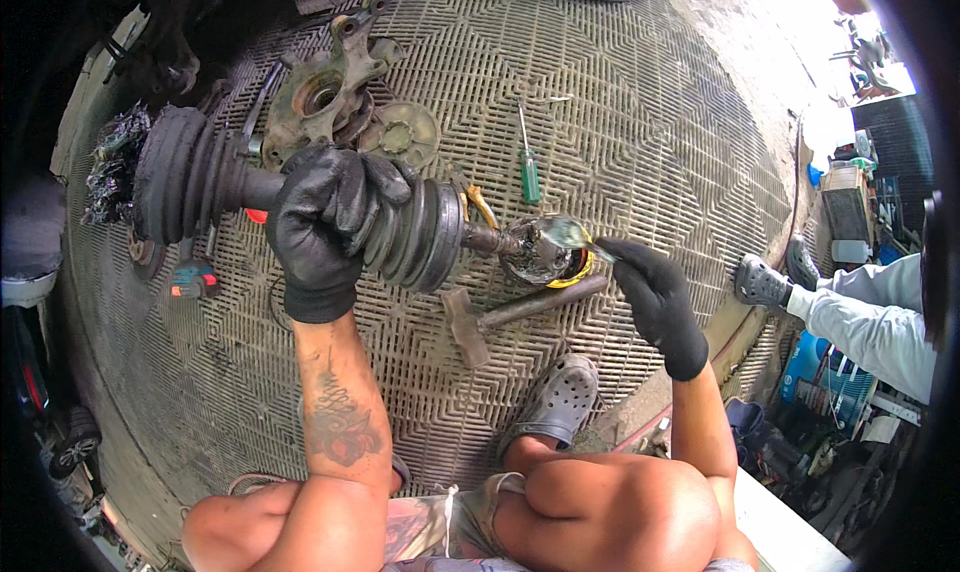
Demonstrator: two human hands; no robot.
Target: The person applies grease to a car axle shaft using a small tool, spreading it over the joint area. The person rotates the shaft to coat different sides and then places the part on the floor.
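A greasy car drive axle with black ribbed rubber boots point(190, 177) lies across the view from the left to the middle. My left hand point(325, 217), in a black glove, is wrapped round it at the inner end of the right-hand boot point(415, 237). The bare shaft end point(490, 239) points right, toward a grease-covered joint part point(535, 257). In my gloved right hand point(655, 297) is a spoon-like tool point(567, 233), its pale, smeared end over that part. A yellow-rimmed container point(577, 274) shows partly behind and below it.
A hammer point(540, 304) lies just below the container. Farther off are a green-handled screwdriver point(529, 177), a steering knuckle point(330, 92) and a round metal plate point(402, 132). A cordless power tool point(194, 279) sits left. Another person's clog point(765, 281) is at right.
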